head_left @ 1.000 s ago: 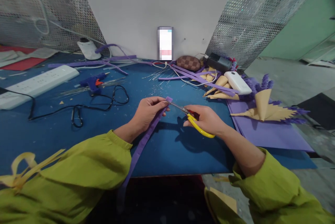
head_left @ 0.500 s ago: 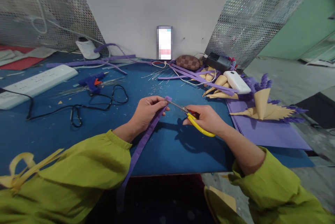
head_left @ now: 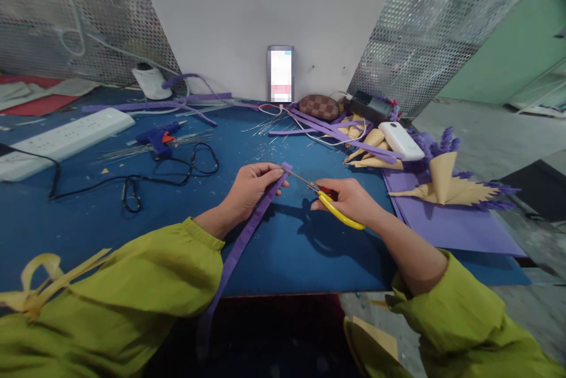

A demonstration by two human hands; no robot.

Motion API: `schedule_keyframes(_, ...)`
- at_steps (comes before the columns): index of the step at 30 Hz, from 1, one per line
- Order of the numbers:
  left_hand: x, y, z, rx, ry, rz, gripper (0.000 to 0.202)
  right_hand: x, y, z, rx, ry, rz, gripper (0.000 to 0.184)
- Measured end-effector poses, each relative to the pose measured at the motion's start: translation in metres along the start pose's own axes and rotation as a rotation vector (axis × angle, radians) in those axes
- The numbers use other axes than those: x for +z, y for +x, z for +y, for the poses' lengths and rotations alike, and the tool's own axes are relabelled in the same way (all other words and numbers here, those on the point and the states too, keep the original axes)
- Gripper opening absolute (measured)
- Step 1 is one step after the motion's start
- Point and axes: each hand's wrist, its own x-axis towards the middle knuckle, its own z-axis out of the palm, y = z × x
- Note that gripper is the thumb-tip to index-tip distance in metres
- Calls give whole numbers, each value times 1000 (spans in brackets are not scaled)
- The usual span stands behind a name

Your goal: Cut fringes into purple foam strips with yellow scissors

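Note:
My left hand (head_left: pixel 253 188) pinches a long purple paper strip (head_left: pixel 247 235) close to its upper end. From there the strip slants down past the sleeve and over the table's front edge. My right hand (head_left: pixel 349 201) is closed round yellow-handled scissors (head_left: pixel 340 214), whose blades point left. The blade tips meet the strip's end just beyond my left thumb; whether they have cut into it is too small to tell. Both hands are above the blue table (head_left: pixel 283 266).
On the left lie a blue glue gun (head_left: pixel 159 139) with a black cord and a white power strip (head_left: pixel 66 142). A phone (head_left: pixel 280 74) leans at the back. Wrapped purple flowers (head_left: pixel 446 180) rest on purple sheets (head_left: pixel 460 227) to the right, near a white power bank (head_left: pixel 401 141).
The whole view has shifted slightly. Both hands keep their hold on the strip and scissors, with the blade tips still at the strip's end.

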Motion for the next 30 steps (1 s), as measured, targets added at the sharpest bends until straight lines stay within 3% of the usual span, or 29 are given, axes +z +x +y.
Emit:
schedule_keyframes(9,1,1,1,-86,-137,-27,21,4,0,12,40,174,-59,34)
schedule_keyframes(30,1,1,-3,23,-26,13,21,4,-1,6,-17,-40,7,33)
